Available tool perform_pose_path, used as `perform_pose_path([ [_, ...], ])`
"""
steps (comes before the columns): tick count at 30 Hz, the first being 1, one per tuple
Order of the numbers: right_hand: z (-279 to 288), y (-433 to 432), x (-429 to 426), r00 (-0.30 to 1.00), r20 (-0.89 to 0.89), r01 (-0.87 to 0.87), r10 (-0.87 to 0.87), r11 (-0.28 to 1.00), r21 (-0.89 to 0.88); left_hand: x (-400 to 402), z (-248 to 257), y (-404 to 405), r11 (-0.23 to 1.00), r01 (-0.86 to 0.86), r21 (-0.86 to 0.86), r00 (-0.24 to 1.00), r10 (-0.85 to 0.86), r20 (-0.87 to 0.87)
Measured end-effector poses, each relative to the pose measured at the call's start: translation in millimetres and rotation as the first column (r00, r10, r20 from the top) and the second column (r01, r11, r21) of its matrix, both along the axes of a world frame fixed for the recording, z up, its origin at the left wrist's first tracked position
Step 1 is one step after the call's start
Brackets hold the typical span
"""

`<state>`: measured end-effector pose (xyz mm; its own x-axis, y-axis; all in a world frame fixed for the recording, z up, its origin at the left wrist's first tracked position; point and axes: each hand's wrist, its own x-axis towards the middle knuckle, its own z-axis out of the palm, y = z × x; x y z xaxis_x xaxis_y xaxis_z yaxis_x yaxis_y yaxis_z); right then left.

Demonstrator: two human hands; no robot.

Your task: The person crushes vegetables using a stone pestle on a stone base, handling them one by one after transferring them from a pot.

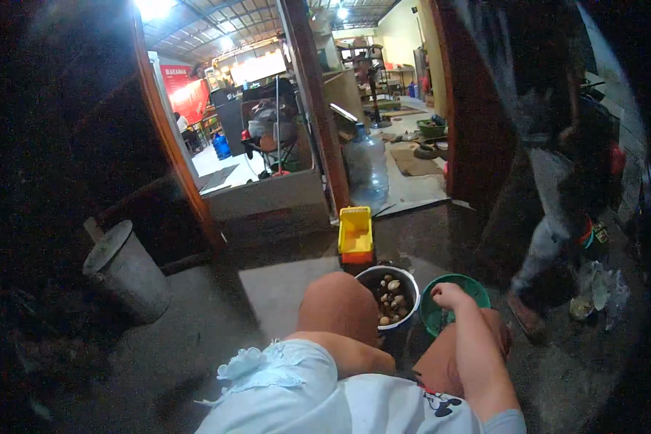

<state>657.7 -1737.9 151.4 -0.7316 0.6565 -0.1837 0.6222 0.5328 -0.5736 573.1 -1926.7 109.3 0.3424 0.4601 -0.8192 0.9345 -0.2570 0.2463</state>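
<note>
My right hand hangs over a green plastic basin, its fingers curled; whether it holds something small is unclear. Left of the basin stands a round pot with a pale rim, holding dark liquid and several pale, rounded pieces whose kind I cannot tell. My left forearm lies across my lap behind the raised knee, and my left hand is hidden from view. Just beyond the pot sits a yellow and red plastic bin.
A grey bucket leans at the left. A large clear water jug stands by the doorway post. Close on the right is another person's leg and foot, with plastic bags beyond it.
</note>
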Motion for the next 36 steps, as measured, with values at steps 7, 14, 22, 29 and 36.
perform_pose_path([
  [7, -7, -7, 0, 0.999, -0.031, 0.041, -0.039, 0.995, 0.086, -19, 3, 7, 0.992, 0.083, 0.093, 0.992, -0.091, 0.092],
  [14, -2, 9, 20, 0.99, -0.135, 0.078, -0.044, 0.965, 0.252, -145, 133, 43, 0.619, -0.69, 0.374, 0.721, 0.632, 0.283],
  [22, 25, 19, 40, 0.986, -0.048, 0.164, -0.16, 0.878, 0.45, -192, 119, 51, 0.703, -0.61, 0.366, 0.789, 0.578, 0.207],
  [29, 87, 23, 64, 0.938, 0.181, 0.153, -0.294, 0.823, 0.547, -169, 130, 44, 0.715, -0.595, 0.368, 0.8, 0.569, 0.189],
  [36, 127, 19, 80, 0.93, 0.24, 0.124, -0.278, 0.852, 0.508, -171, 107, 75, 0.769, -0.447, 0.457, 0.893, 0.41, 0.185],
])
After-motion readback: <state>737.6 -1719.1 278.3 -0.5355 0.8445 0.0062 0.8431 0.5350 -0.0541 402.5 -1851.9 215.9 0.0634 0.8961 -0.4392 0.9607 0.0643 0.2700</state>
